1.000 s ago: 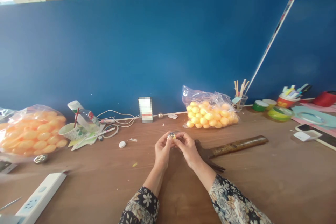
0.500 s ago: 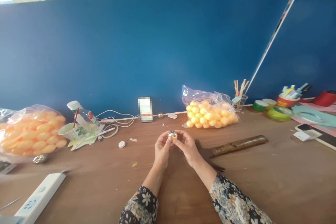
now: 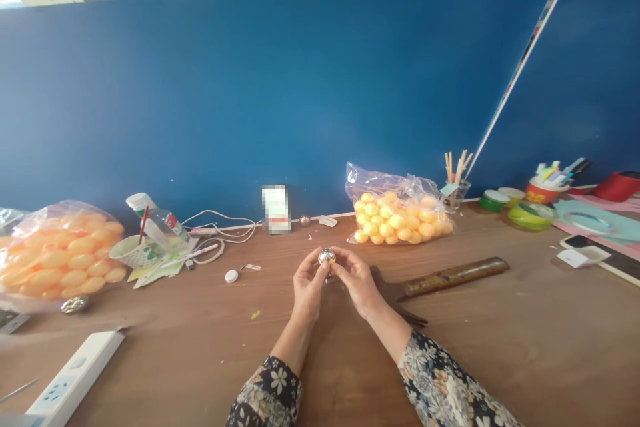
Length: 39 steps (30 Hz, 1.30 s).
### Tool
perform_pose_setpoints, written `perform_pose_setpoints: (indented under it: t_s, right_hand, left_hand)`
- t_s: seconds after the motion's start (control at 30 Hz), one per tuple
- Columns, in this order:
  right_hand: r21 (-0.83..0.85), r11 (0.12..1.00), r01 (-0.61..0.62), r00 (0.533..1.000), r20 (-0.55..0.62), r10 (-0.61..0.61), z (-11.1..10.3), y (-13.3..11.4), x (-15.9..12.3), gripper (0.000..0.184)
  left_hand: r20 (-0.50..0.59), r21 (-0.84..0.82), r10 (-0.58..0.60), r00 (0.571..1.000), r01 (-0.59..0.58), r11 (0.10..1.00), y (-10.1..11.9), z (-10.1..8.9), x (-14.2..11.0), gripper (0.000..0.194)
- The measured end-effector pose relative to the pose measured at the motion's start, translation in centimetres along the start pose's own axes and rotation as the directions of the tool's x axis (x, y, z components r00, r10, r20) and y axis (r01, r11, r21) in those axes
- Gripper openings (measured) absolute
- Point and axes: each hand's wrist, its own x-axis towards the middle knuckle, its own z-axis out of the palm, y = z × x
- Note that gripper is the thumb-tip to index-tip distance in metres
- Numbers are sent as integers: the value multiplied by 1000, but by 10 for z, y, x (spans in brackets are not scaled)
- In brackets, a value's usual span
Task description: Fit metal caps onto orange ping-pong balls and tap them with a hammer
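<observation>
Between my hands is a small shiny silvery ball [image 3: 327, 256] with a yellowish lower side, raised a little above the table. My left hand [image 3: 309, 283] pinches it from the left with thumb and fingertips. From the right, the thumb and fingers of my right hand [image 3: 357, 280] close on the same ball. A hammer [image 3: 453, 279] with a worn wooden handle lies just beyond my right wrist, its dark claw head partly hidden by my hand. Behind my hands stands a clear bag of yellow balls [image 3: 397, 219].
A larger bag of orange balls [image 3: 65, 257], a paper cup [image 3: 131, 252], a plastic bottle [image 3: 167, 223] and a white cable are at left. Nearer lies a power strip [image 3: 75, 377]. Tape rolls [image 3: 531, 215], a pen tub [image 3: 545, 192] and a phone [image 3: 613, 267] occupy the right side.
The ball has turned slightly in my fingers, so more of its silvery side and less of the yellow shows. Both hands stay in nearly the same place, still gripping it.
</observation>
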Motion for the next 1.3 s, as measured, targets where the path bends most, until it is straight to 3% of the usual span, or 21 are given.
perform_pose_setpoints:
  t_s: [0.3,0.73,1.1,1.3]
  right_hand:
    - [124,991,-43,999,-24,46,-4,2,2,25]
    - [199,974,-106,993,-33,115,-4,-4,3,24]
    - [185,976,-117,991,-43,127,-5,-2,2,28]
    - [-13,999,-31,995,-94,30,-3,-2,0,30]
  left_hand:
    - [33,49,67,997,-69,996,-4,-1,2,49]
    - [49,78,77,996,-81,994,-6,0,1,48]
    - [16,2,-36,999,36,999,-2,0,1,50]
    - [-20,-49,-66,998,65,997,-2,0,2,46]
